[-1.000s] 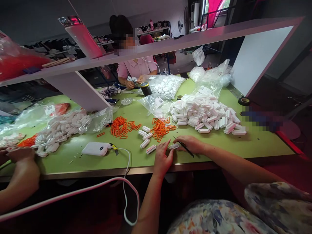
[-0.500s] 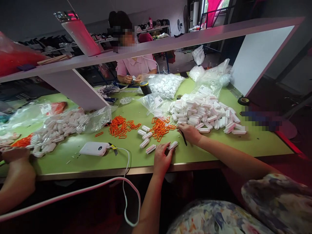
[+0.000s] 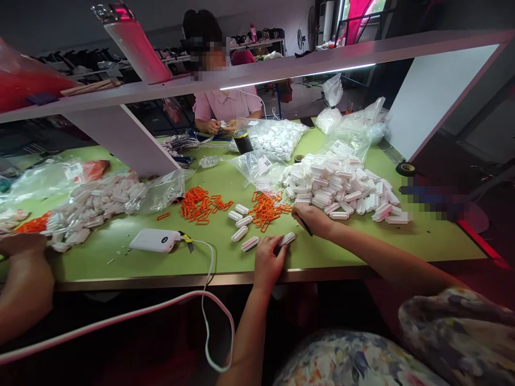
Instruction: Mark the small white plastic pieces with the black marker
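My left hand [image 3: 269,261] rests at the near edge of the green table [image 3: 422,236], its fingertips pinching a small white ribbed connector [image 3: 287,238]. My right hand [image 3: 312,219] is closed round a thin black tool [image 3: 304,227] and reaches into a heap of orange clips [image 3: 265,208]. A few more white connectors [image 3: 242,223] lie just left of that heap. A big pile of white connectors [image 3: 341,185] sits right behind my right hand.
A second heap of orange clips [image 3: 199,203] lies further left. A white power bank [image 3: 154,240] with a white cable [image 3: 209,300] sits near the front edge. Bags of parts [image 3: 100,198] are left; another person's hand [image 3: 22,246] is there. A person in pink [image 3: 226,107] works opposite, under a white shelf [image 3: 257,72].
My right hand has moved away from my left hand and forward to the orange clips, still holding the black tool. My left hand has stayed on the white connector.
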### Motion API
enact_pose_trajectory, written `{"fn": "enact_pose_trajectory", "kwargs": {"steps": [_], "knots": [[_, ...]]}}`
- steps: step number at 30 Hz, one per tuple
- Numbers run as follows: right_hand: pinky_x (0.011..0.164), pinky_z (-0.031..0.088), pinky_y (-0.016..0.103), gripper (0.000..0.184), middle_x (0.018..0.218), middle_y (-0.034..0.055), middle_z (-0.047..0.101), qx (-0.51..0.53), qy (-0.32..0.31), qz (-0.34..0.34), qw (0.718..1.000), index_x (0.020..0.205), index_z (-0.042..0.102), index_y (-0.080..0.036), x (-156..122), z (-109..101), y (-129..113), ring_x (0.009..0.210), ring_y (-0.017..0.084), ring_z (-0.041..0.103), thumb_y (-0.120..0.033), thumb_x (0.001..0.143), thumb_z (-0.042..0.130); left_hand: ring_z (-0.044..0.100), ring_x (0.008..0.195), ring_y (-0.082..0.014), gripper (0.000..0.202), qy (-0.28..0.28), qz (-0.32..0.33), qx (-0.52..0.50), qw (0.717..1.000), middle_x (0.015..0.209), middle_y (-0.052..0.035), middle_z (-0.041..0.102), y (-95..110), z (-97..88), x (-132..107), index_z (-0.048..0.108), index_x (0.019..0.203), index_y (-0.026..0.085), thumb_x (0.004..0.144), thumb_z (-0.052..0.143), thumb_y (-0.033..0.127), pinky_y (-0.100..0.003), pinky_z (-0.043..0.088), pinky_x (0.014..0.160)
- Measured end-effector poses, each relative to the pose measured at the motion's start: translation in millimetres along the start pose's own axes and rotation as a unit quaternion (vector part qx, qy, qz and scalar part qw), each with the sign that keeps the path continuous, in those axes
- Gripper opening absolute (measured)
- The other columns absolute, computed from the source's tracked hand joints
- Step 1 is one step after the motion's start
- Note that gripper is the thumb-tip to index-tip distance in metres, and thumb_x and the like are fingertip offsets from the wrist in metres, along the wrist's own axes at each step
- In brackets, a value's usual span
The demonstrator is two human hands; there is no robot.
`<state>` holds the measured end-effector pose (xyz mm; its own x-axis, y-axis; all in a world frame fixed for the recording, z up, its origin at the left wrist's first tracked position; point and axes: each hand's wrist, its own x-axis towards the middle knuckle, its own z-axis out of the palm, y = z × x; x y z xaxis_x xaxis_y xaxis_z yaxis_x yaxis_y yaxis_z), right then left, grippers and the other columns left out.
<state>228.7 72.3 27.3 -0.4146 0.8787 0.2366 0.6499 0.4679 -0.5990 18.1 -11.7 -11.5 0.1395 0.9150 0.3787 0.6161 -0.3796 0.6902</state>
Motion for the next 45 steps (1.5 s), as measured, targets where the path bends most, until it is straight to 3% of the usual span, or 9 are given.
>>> {"fn": "enact_pose_trajectory", "kwargs": {"steps": [3,9,17,24,27,32,36,41,45], "knots": [[0.076,0.054,0.029,0.017,0.087,0.0048,0.071,0.025,0.02,-0.032,0.999,0.096,0.068,-0.016,-20.4,2.6,-1.5,0.078,0.017,0.066,-0.02,0.102,0.053,0.067,0.099,-0.025,0.019,-0.001,-0.002,-0.005,1.0,0.102,-0.0069,0.075,2.6,-1.3,0.4,0.076,0.11,0.022,0.092,0.07,0.02,-0.043,0.054,0.095],[0.078,0.053,0.029,0.016,0.093,0.0061,0.07,0.05,0.029,-0.072,0.996,0.094,0.068,-0.019,-40.0,12.2,-8.9,0.084,0.018,0.065,-0.021,0.102,0.055,0.067,0.098,-0.0247,0.019,-0.004,-0.007,-0.005,1.0,0.101,-0.0063,0.075,4.1,-2.1,0.3,0.076,0.11,0.024,0.091,0.071,0.021,-0.041,0.054,0.094],[0.074,0.048,0.027,0.016,0.099,0.0064,0.069,-0.067,-0.032,-0.056,0.996,0.099,0.069,-0.018,-41.3,20.1,-12.1,0.082,0.017,0.064,-0.017,0.104,0.054,0.066,0.099,-0.0245,0.02,-0.004,-0.006,-0.001,1.0,0.102,-0.0062,0.075,4.9,-2.6,-0.2,0.076,0.11,0.023,0.091,0.072,0.019,-0.041,0.054,0.093],[0.079,0.051,0.028,0.017,0.095,0.0065,0.07,-0.018,0.017,-0.046,0.999,0.099,0.07,-0.018,-44.8,15.5,-16.3,0.086,0.019,0.067,-0.022,0.106,0.055,0.066,0.099,-0.0244,0.019,-0.007,-0.009,-0.002,1.0,0.101,-0.0056,0.075,5.8,-2.8,0.3,0.076,0.109,0.023,0.091,0.072,0.019,-0.041,0.054,0.093],[0.078,0.052,0.028,0.02,0.098,0.0074,0.071,-0.075,0.019,-0.065,0.995,0.103,0.071,-0.019,-49.7,10.1,-16.7,0.087,0.019,0.068,-0.022,0.107,0.053,0.066,0.099,-0.0244,0.019,-0.004,-0.009,-0.001,1.0,0.101,-0.006,0.074,5.4,-1.8,0.1,0.076,0.109,0.022,0.091,0.073,0.018,-0.041,0.054,0.094],[0.079,0.052,0.031,0.02,0.106,0.0124,0.072,-0.237,-0.051,-0.138,0.96,0.112,0.071,-0.017,-57.6,11.8,-24.4,0.088,0.021,0.068,-0.017,0.106,0.052,0.066,0.099,-0.024,0.018,-0.005,-0.011,-0.002,1.0,0.101,-0.0063,0.075,4.7,-1.2,-0.2,0.076,0.11,0.021,0.092,0.071,0.02,-0.041,0.053,0.094],[0.078,0.052,0.034,0.018,0.099,0.0139,0.073,-0.255,-0.069,-0.168,0.95,0.112,0.071,-0.014,-59.8,17.7,-29.7,0.086,0.023,0.067,-0.014,0.104,0.054,0.066,0.099,-0.0241,0.018,-0.003,-0.01,-0.003,1.0,0.101,-0.0068,0.075,4.3,-1.5,-0.3,0.077,0.109,0.022,0.093,0.07,0.021,-0.041,0.054,0.094],[0.078,0.05,0.028,0.021,0.095,0.007,0.074,-0.133,-0.004,-0.075,0.988,0.102,0.074,-0.019,-48.2,6.9,-12.6,0.085,0.019,0.067,-0.017,0.104,0.053,0.066,0.099,-0.0245,0.018,-0.004,-0.009,-0.008,1.0,0.102,-0.0063,0.075,4.1,-1.3,-0.2,0.077,0.11,0.024,0.093,0.07,0.023,-0.041,0.054,0.093],[0.079,0.049,0.028,0.018,0.095,0.0066,0.072,-0.095,0.018,-0.017,0.995,0.098,0.074,-0.018,-31.1,-1.1,6.6,0.086,0.019,0.066,-0.019,0.102,0.057,0.066,0.099,-0.0247,0.018,-0.001,-0.008,-0.008,1.0,0.102,-0.0066,0.075,3.7,0.0,0.0,0.076,0.109,0.023,0.093,0.07,0.021,-0.042,0.053,0.095]]}}
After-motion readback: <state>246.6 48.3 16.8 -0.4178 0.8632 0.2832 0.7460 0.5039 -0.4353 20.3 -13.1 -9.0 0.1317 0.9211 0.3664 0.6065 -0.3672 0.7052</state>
